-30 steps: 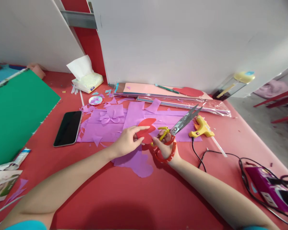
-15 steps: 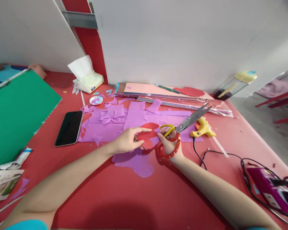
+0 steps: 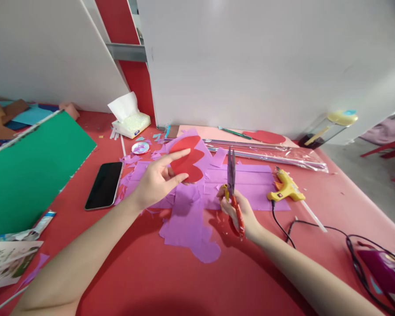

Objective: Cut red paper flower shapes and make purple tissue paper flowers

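Red scallop-edged paper (image 3: 183, 163) held up, purple sheet (image 3: 204, 145) behind; red-handled scissors (image 3: 231, 179) to right, blades pointing away.

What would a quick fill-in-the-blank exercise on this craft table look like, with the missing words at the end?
1. The right hand holds a pair of ____.
2. The front cutout in the left hand is coloured ____.
3. The glue gun on the table is mostly ____.
4. As the picture shows it, the phone lies to the ____ of the glue gun.

Missing words: scissors; red; yellow; left.
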